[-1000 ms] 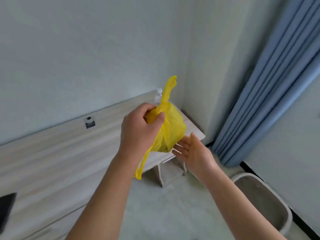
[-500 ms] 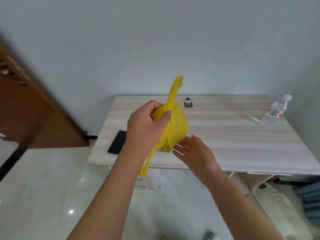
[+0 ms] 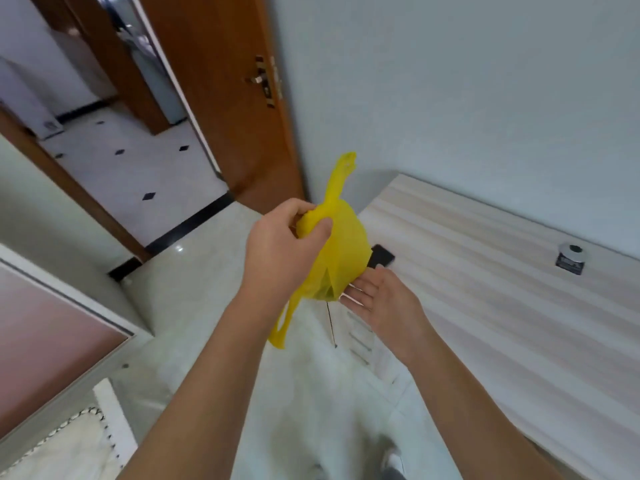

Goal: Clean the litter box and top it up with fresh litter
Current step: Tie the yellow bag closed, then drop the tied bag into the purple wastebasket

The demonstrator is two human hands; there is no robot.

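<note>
Down at the bottom a shoe [image 3: 393,462] is showing on the pale glossy floor [image 3: 214,271], blurred, and a white stitched cushion [image 3: 69,445] is lying at the lower left beside a pinkish framed panel [image 3: 45,334]. Both bare forearms are reaching forward from there. The left hand [image 3: 280,251] is gripping the gathered neck of a yellow plastic bag [image 3: 343,244], thumb and fingers curling tightly round the twisted plastic. One handle strip is sticking straight up above the fist and another is dangling below the wrist. The right hand [image 3: 384,303] is lying palm up with its fingers straight, the fingertips touching the underside of the bulging bag. The bag is hanging in the air between the two hands, above the floor and just off the near corner of a light wood-grain table [image 3: 485,306]. A dark phone [image 3: 382,259] is lying on that corner, partly hidden behind the bag, and a small round silver object [image 3: 570,258] is sitting farther along the tabletop by the wall. Beyond, a brown wooden door [image 3: 214,98] is standing open onto a hallway tiled in white with black diamonds.
</note>
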